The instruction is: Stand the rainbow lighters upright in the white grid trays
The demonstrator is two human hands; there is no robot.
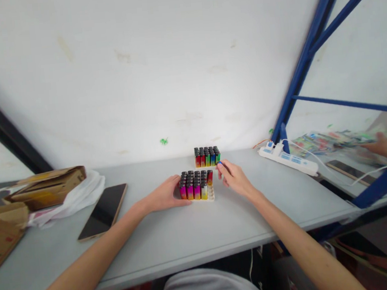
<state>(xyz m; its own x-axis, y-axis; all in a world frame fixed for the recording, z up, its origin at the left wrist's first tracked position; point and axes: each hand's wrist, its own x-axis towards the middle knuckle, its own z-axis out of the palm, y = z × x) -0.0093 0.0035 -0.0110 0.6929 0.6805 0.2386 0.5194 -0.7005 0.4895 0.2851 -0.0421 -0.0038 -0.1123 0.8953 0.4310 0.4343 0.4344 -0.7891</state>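
Note:
A white tray [211,195] stands on the grey table, filled with upright lighters [190,190] in pink, yellow and red with black tops. Its right column has one red lighter at the back and bare slots in front. My left hand [166,194] is wrapped around the tray's left side. To the right of the tray, my right hand [234,176] is closed on a lighter [220,164] with a blue end, held above the table. Just behind stands a second block of lighters [207,156] in red, green and blue, close to my right fingertips.
A phone [103,211], cardboard boxes [47,188] and a white plastic bag [81,192] lie at the left. A white power strip [288,158] lies at the right, beside a blue metal frame [293,78]. Beyond it, another person's hand [381,146] is near plastic packets.

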